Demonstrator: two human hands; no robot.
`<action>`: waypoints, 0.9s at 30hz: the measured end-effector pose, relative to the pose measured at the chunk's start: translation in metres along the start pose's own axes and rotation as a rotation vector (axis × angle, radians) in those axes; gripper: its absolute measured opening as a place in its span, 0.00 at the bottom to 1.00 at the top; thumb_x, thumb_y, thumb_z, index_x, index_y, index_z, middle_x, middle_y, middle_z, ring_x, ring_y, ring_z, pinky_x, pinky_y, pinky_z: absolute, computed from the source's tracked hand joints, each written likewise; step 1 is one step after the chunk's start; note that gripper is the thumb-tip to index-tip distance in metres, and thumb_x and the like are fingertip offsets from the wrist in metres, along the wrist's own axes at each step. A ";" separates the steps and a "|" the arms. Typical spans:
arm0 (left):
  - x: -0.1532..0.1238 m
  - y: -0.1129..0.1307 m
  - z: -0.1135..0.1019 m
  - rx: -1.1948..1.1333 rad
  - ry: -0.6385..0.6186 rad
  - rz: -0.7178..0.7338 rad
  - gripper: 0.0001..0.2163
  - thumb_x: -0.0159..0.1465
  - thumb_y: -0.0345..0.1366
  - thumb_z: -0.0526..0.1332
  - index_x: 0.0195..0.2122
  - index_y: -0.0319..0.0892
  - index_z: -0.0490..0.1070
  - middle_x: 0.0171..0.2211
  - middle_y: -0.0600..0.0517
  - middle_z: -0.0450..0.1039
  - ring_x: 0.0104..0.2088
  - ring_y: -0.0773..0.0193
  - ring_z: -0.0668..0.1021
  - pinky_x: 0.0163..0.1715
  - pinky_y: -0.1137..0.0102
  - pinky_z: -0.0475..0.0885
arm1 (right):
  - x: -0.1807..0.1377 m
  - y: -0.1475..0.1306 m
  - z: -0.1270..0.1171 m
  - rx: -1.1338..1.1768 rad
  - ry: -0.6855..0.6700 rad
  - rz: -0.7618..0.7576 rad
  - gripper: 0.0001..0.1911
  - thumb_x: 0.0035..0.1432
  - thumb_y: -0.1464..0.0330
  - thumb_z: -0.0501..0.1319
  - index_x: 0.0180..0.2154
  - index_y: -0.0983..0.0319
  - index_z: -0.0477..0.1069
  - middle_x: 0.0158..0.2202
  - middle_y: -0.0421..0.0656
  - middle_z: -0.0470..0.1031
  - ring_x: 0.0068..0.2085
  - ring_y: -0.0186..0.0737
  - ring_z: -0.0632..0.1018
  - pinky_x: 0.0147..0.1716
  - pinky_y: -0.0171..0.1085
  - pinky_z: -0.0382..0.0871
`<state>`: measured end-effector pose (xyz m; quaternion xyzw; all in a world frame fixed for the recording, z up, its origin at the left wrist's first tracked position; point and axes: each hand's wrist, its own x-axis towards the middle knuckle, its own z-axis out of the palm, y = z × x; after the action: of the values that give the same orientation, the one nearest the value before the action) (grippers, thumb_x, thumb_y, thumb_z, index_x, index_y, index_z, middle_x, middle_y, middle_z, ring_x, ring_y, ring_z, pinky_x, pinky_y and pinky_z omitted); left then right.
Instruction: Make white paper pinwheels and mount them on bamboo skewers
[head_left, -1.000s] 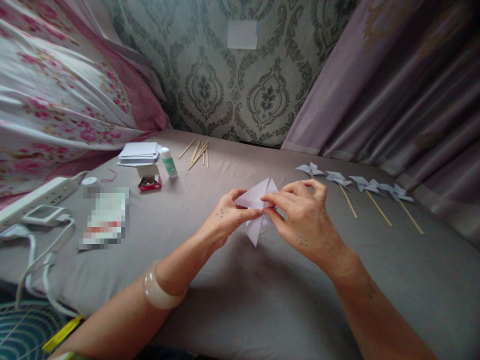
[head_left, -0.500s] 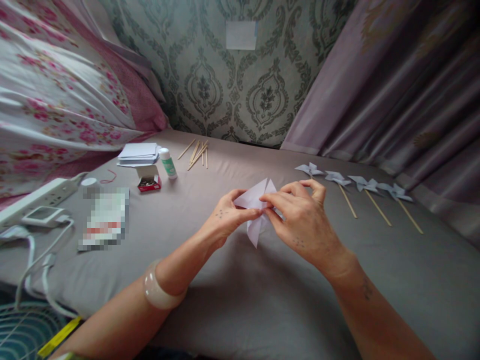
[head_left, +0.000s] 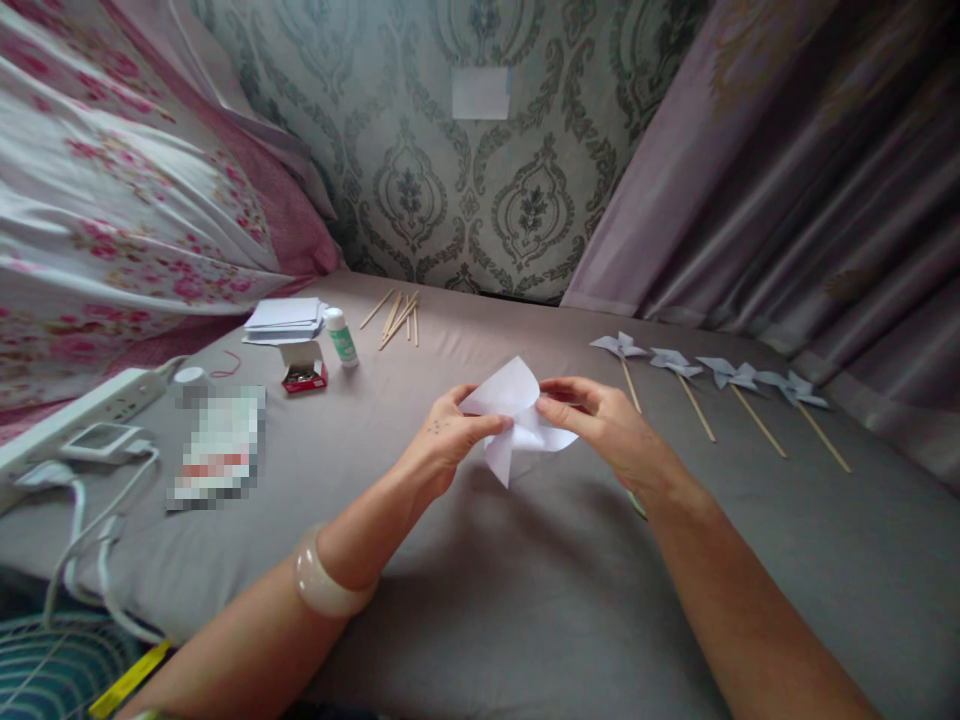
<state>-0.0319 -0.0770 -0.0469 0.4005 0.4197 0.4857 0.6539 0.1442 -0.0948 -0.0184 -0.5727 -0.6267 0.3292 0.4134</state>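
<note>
A white paper pinwheel (head_left: 500, 392) is held up between both hands over the grey cloth, its blades folded in toward the middle. My left hand (head_left: 452, 432) grips it from the left, thumb pressed near the centre and fingers behind the paper. On the other side, my right hand (head_left: 600, 420) pinches a blade at the upper right between thumb and fingers. No stick shows on this pinwheel. Several finished pinwheels on sticks (head_left: 731, 373) lie in a row to the right, beyond my right hand.
Several loose wooden sticks (head_left: 399, 318) lie at the back. Left of them are a glue stick (head_left: 342, 338), a small red box (head_left: 304, 376) of metal pieces and a paper stack (head_left: 283, 320). A power strip (head_left: 112, 410) with cables and a blurred packet (head_left: 221, 440) are at the left.
My right hand has shifted from the pinwheel's centre to its right-hand blade and turned. The pinwheel now shows more open, with a right blade visible. My left hand keeps its hold.
</note>
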 end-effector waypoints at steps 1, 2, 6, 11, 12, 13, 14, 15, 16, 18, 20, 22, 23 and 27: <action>0.000 0.000 0.000 0.006 0.004 -0.004 0.27 0.39 0.29 0.73 0.42 0.35 0.72 0.31 0.48 0.78 0.31 0.62 0.77 0.35 0.69 0.69 | 0.001 0.002 0.002 0.029 -0.067 0.056 0.22 0.49 0.56 0.65 0.42 0.64 0.75 0.44 0.51 0.79 0.47 0.49 0.77 0.48 0.47 0.67; -0.001 0.000 0.001 0.014 0.009 -0.007 0.26 0.39 0.29 0.73 0.42 0.35 0.71 0.31 0.48 0.78 0.30 0.62 0.77 0.35 0.69 0.69 | 0.001 0.003 0.005 0.047 -0.109 0.087 0.22 0.48 0.56 0.65 0.41 0.64 0.76 0.44 0.50 0.79 0.46 0.49 0.77 0.47 0.46 0.67; -0.002 0.001 0.002 0.044 0.029 0.005 0.25 0.39 0.29 0.72 0.41 0.35 0.71 0.28 0.50 0.77 0.29 0.62 0.76 0.33 0.69 0.68 | -0.004 0.000 0.016 0.060 -0.129 0.099 0.20 0.46 0.57 0.66 0.37 0.63 0.77 0.40 0.48 0.80 0.42 0.46 0.78 0.42 0.41 0.68; -0.002 -0.001 0.002 0.056 0.025 -0.011 0.28 0.39 0.29 0.73 0.43 0.35 0.70 0.30 0.48 0.77 0.30 0.61 0.76 0.34 0.68 0.68 | -0.005 0.002 0.024 0.107 -0.064 0.113 0.14 0.44 0.61 0.64 0.31 0.64 0.77 0.32 0.44 0.79 0.34 0.42 0.77 0.33 0.37 0.66; -0.002 -0.002 0.002 0.048 0.022 -0.016 0.28 0.39 0.29 0.73 0.43 0.35 0.70 0.31 0.48 0.78 0.31 0.61 0.76 0.35 0.68 0.68 | -0.004 0.003 0.025 0.131 -0.057 0.125 0.14 0.43 0.61 0.64 0.30 0.64 0.77 0.30 0.44 0.79 0.33 0.41 0.76 0.32 0.37 0.65; -0.002 -0.002 0.002 0.035 0.016 -0.023 0.27 0.39 0.29 0.73 0.43 0.35 0.70 0.31 0.48 0.78 0.31 0.61 0.76 0.36 0.68 0.68 | -0.004 0.003 0.025 0.159 -0.053 0.143 0.14 0.42 0.61 0.65 0.30 0.64 0.77 0.29 0.43 0.79 0.31 0.40 0.76 0.32 0.36 0.65; -0.002 -0.002 0.002 0.016 0.003 -0.033 0.26 0.40 0.29 0.73 0.42 0.35 0.71 0.32 0.48 0.78 0.32 0.62 0.76 0.36 0.68 0.68 | -0.003 0.004 0.025 0.191 -0.055 0.167 0.13 0.41 0.61 0.65 0.29 0.64 0.77 0.28 0.42 0.79 0.30 0.39 0.76 0.31 0.36 0.65; -0.002 -0.002 0.001 -0.006 -0.019 -0.051 0.24 0.40 0.30 0.72 0.40 0.35 0.72 0.32 0.48 0.78 0.32 0.62 0.76 0.36 0.68 0.67 | -0.002 0.004 0.024 0.229 -0.057 0.193 0.13 0.40 0.62 0.66 0.29 0.64 0.77 0.28 0.42 0.79 0.29 0.38 0.75 0.31 0.36 0.65; -0.002 -0.001 0.001 -0.030 -0.049 -0.079 0.21 0.42 0.31 0.72 0.38 0.35 0.73 0.32 0.48 0.77 0.32 0.63 0.76 0.36 0.69 0.67 | -0.002 0.003 0.023 0.269 -0.063 0.219 0.13 0.40 0.62 0.66 0.29 0.64 0.77 0.28 0.42 0.79 0.28 0.37 0.75 0.31 0.36 0.65; -0.002 0.000 0.000 -0.077 -0.119 -0.155 0.15 0.44 0.34 0.70 0.34 0.36 0.75 0.31 0.49 0.77 0.31 0.64 0.75 0.35 0.69 0.66 | 0.000 0.003 0.020 0.341 -0.070 0.262 0.13 0.38 0.63 0.67 0.28 0.64 0.77 0.27 0.42 0.79 0.27 0.36 0.75 0.30 0.35 0.65; -0.002 0.001 0.000 -0.110 -0.177 -0.221 0.13 0.45 0.36 0.70 0.31 0.37 0.75 0.30 0.50 0.76 0.31 0.65 0.75 0.34 0.69 0.66 | 0.001 0.003 0.017 0.387 -0.072 0.282 0.11 0.37 0.64 0.68 0.26 0.64 0.77 0.26 0.42 0.79 0.26 0.35 0.75 0.30 0.35 0.66; -0.002 0.002 0.000 -0.120 -0.194 -0.249 0.13 0.45 0.36 0.70 0.31 0.38 0.75 0.30 0.51 0.75 0.30 0.66 0.74 0.33 0.70 0.65 | 0.003 0.005 0.016 0.417 -0.075 0.291 0.10 0.37 0.65 0.68 0.25 0.64 0.77 0.25 0.42 0.79 0.25 0.34 0.74 0.29 0.34 0.66; -0.003 0.003 0.001 -0.116 -0.190 -0.254 0.12 0.46 0.36 0.70 0.31 0.38 0.75 0.30 0.51 0.75 0.30 0.66 0.74 0.33 0.70 0.65 | 0.003 0.006 0.015 0.433 -0.075 0.296 0.09 0.37 0.66 0.68 0.25 0.63 0.78 0.24 0.41 0.79 0.25 0.34 0.74 0.29 0.34 0.65; -0.005 0.003 0.003 -0.082 -0.142 -0.267 0.10 0.46 0.36 0.69 0.29 0.38 0.75 0.28 0.52 0.74 0.29 0.67 0.72 0.32 0.70 0.63 | 0.003 0.009 0.018 0.495 -0.068 0.324 0.09 0.37 0.67 0.68 0.27 0.63 0.79 0.25 0.42 0.80 0.26 0.34 0.75 0.28 0.34 0.66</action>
<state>-0.0308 -0.0811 -0.0425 0.3475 0.4017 0.3814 0.7566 0.1320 -0.0893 -0.0344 -0.5356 -0.4412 0.5528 0.4614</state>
